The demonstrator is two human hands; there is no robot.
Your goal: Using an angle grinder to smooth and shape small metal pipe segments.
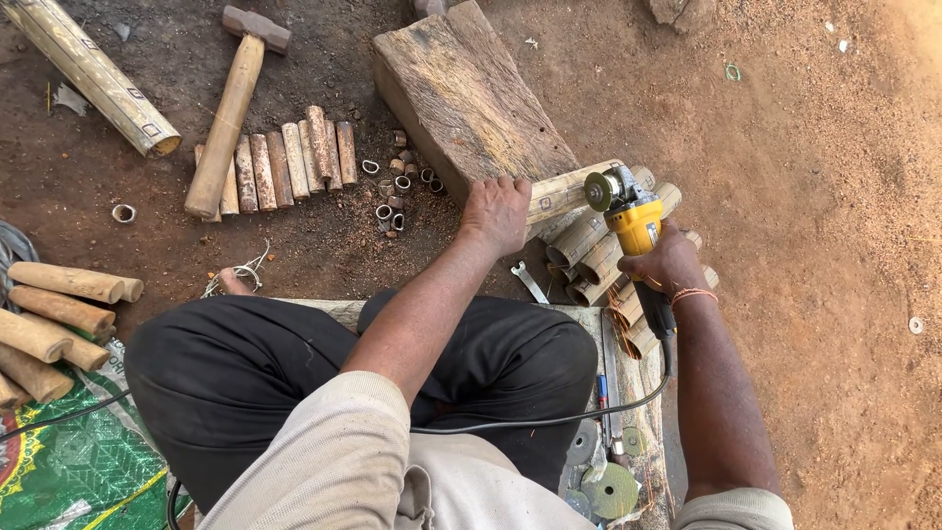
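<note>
**Grinder at pipe end, left hand close by**

My left hand [497, 211] sits at frame centre, fingers curled down over a pale pipe piece [569, 188] that rests against the wooden block [461, 93]. My right hand [670, 261], right of centre, is wrapped tight round the body of the yellow angle grinder [633, 221]; its disc [598, 190] sits right at the pipe's end, just beside my left knuckles.

Risks, as I judge them: the disc is near the left fingers, so a kick or a pipe roll could bring them together. The pipe lies on a loose stack of pipes [599, 260], which may shift. The black cable [549, 420] runs across my lap and could snag.

Packaging: a green printed sack [69, 461] at lower left, with yellow and red pattern, flat on the ground. A long pale tube [93, 74] at upper left bears small dark rectangular marks. Hammer [231, 108] and cut rings [392, 191] lie upper centre.
</note>
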